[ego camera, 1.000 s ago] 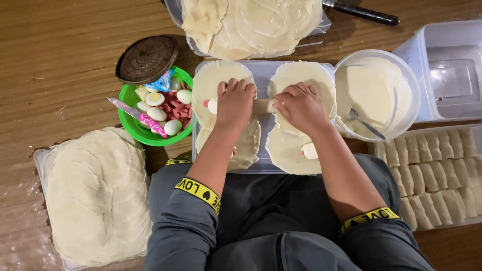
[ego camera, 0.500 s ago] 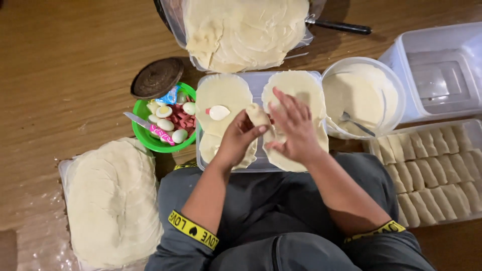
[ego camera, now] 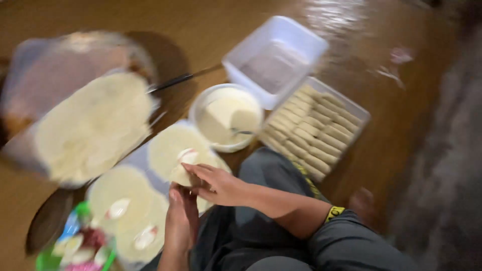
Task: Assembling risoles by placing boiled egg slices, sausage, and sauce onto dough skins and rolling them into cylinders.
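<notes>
The view is tilted and blurred. My right hand [ego camera: 218, 184] pinches a folded pale wrapper [ego camera: 182, 173] over a round pale wrapper [ego camera: 175, 143] lying on the clear tray [ego camera: 143, 168]. My left hand [ego camera: 182, 216] sits just below it, fingers curled up against the same fold. Another round wrapper [ego camera: 123, 193] to the left carries a small white filling piece [ego camera: 118, 208]. A second filling piece [ego camera: 144, 237] lies lower on the tray.
A white bowl of pale batter with a spoon [ego camera: 228, 118] stands beyond the tray. A clear box of several finished rolls [ego camera: 314, 130] lies right, an empty clear tub [ego camera: 275, 57] behind. A stack of wrappers [ego camera: 90, 128] is left, a green bowl [ego camera: 75, 251] bottom left.
The camera has swung right and tilted, so the scene now looks rotated. Both hands stay together on the wrapper fold over the right-hand wrapper.
</notes>
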